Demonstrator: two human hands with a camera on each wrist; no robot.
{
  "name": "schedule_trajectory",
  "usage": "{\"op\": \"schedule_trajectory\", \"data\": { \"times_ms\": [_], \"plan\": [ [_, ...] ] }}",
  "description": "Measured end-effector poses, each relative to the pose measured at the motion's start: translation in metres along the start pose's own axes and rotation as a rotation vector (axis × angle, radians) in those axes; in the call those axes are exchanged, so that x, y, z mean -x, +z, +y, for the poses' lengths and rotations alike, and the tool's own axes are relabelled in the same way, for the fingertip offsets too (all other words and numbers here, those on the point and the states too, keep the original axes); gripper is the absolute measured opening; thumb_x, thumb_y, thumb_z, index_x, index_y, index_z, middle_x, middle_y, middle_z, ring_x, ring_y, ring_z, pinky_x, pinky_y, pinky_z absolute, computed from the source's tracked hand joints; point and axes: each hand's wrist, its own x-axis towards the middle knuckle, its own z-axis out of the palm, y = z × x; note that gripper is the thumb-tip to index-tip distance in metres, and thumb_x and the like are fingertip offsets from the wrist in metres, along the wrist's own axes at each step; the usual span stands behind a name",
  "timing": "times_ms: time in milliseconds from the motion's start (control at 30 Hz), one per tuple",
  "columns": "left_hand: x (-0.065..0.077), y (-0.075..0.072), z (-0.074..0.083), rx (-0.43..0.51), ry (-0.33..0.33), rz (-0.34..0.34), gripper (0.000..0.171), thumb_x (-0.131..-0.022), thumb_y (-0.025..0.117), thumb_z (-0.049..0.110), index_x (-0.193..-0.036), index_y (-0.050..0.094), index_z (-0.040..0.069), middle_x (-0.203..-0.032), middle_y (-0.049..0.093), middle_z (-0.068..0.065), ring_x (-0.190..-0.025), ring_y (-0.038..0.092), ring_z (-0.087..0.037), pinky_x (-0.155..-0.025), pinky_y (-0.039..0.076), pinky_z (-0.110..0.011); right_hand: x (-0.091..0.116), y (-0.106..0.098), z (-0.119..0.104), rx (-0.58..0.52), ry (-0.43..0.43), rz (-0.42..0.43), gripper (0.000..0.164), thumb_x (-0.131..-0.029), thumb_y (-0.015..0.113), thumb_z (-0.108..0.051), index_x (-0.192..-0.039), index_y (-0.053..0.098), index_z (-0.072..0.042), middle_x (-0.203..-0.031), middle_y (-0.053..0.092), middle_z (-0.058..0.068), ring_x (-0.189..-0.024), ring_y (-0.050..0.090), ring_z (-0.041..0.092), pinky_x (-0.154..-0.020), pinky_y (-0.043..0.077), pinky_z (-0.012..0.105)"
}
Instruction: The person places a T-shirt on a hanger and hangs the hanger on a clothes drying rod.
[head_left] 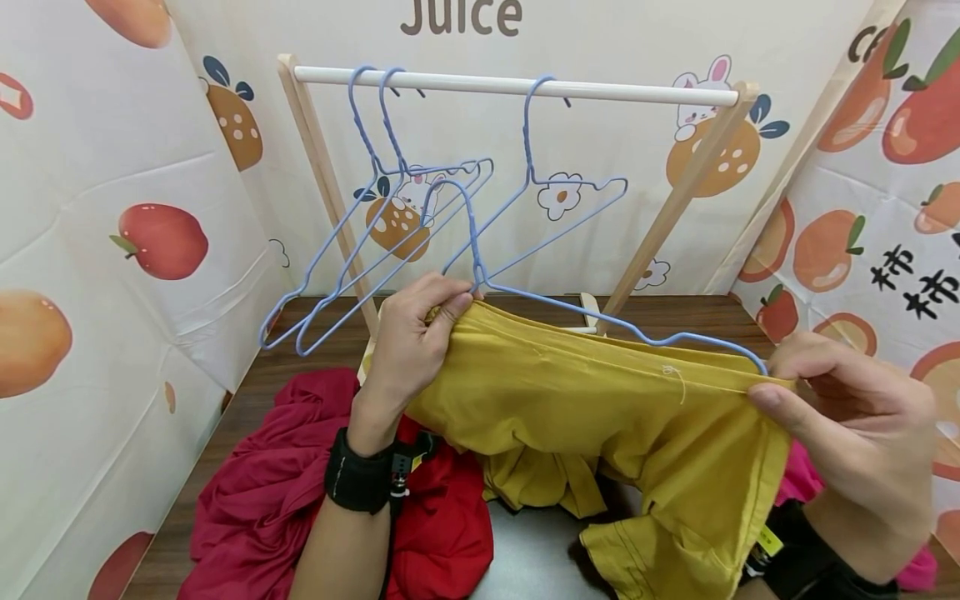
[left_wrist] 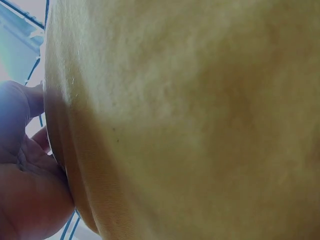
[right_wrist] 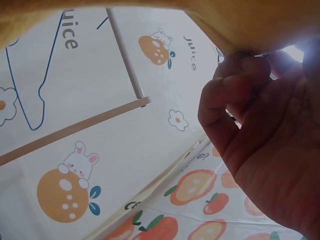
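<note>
A yellow garment [head_left: 570,400] hangs between both hands in the head view, its hemmed edge stretched along the top and a loose thread near the right end. My left hand [head_left: 412,337] pinches that edge beside the neck of a blue wire hanger [head_left: 562,297]. At the other end, my right hand [head_left: 862,425] pinches the garment's corner next to the hanger's right tip. The hanger's right arm runs along the top edge; its lower part is hidden by the cloth. Yellow cloth [left_wrist: 190,120] fills most of the left wrist view.
Three blue hangers [head_left: 528,142] hang on the white rail [head_left: 480,82] of a wooden-legged rack. Dark red cloth [head_left: 277,492] and bright red cloth [head_left: 442,508] lie heaped at the left, with pink cloth [head_left: 801,477] at the right. A fruit-printed sheet [head_left: 225,200] encloses the table.
</note>
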Motion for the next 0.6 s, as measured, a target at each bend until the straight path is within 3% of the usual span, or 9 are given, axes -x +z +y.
{"op": "schedule_trajectory", "data": {
  "times_ms": [433,600],
  "plan": [
    [-0.0018,-0.0082,-0.0062,-0.073,0.088,-0.005,0.015,-0.099,0.065,0.01,-0.1,0.079,0.005,-0.088,0.072,-0.006,-0.072,0.056,-0.013,-0.065,0.042,-0.022,-0.0021,-0.0035,0.001,0.051,0.064,-0.121,0.016,-0.084,0.07,0.019,-0.08,0.056,0.025,-0.08,0.058,0.015,-0.079,0.053,0.018,-0.069,0.041,0.021],
    [0.0002,-0.0053,-0.0076,-0.107,0.133,-0.08,0.015,-0.097,0.066,0.007,-0.103,0.08,0.006,-0.085,0.066,-0.005,-0.074,0.051,-0.014,-0.066,0.04,-0.026,0.0004,-0.0071,0.0025,0.086,0.11,-0.106,0.014,-0.084,0.069,0.02,-0.083,0.056,0.026,-0.082,0.059,0.014,-0.079,0.053,0.018,-0.067,0.041,0.021]
  ]
}}
